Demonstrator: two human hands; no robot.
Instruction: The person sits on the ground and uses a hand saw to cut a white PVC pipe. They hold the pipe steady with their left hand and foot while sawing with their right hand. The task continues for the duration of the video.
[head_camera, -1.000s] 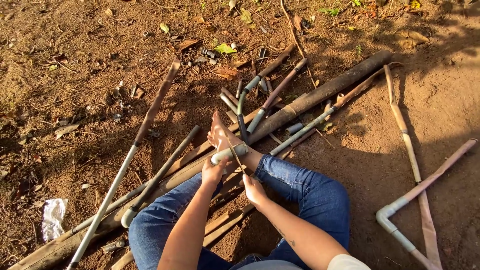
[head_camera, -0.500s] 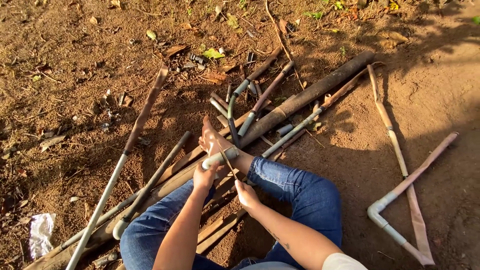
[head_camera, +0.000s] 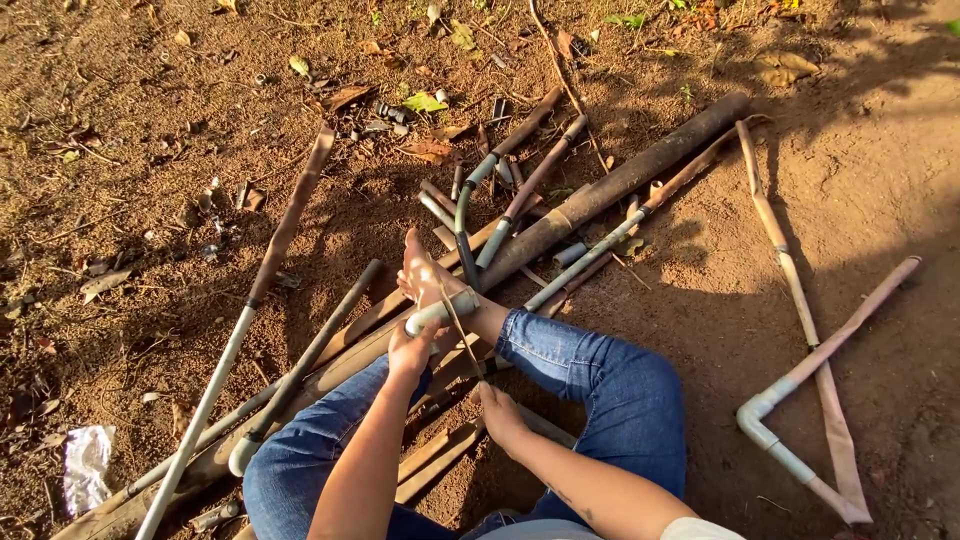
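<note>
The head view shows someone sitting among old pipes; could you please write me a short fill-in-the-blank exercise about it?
1. The left hand grips a short grey pipe that lies across a bare ____.
2. The person wears blue ____.
3. The right hand is down near the ____ planks.
4. The white pipe elbow lies on the ____ side of the view.

Missing words: foot; jeans; wooden; right

A crumpled white scrap of plastic (head_camera: 85, 465) lies at the lower left of the frame. A bent grey pipe with an elbow joint (head_camera: 800, 380) sits at the right on reddish-brown dirt (head_camera: 150, 200). A green fallen leaf (head_camera: 424, 102) lies near the top centre.
</note>
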